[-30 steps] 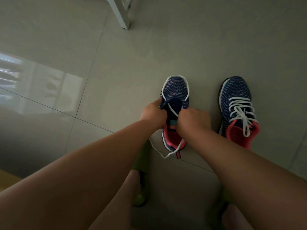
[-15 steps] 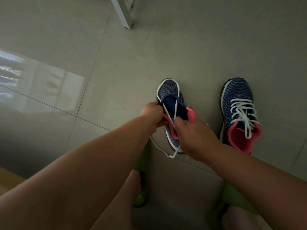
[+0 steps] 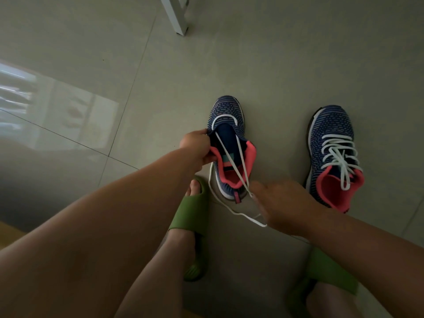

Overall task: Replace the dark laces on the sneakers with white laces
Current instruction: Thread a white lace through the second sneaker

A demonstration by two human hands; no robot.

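Two navy knit sneakers with pink linings stand on the floor. The left sneaker has a white lace through its lowest eyelets only, both strands running back over the tongue. My left hand grips that shoe's left collar edge. My right hand sits behind the heel and holds the two lace strands together, with the loose ends trailing on the floor. The right sneaker is fully laced with a white lace and stands untouched.
My feet wear green slides: the left slide lies just behind the left sneaker and the right slide is under my right forearm. A white furniture leg stands at the top. The floor is grey tile.
My right hand has pulled back from the shoe's tongue toward me, drawing the two lace strands out long over the opening. The left hand kept its grip on the shoe's side.
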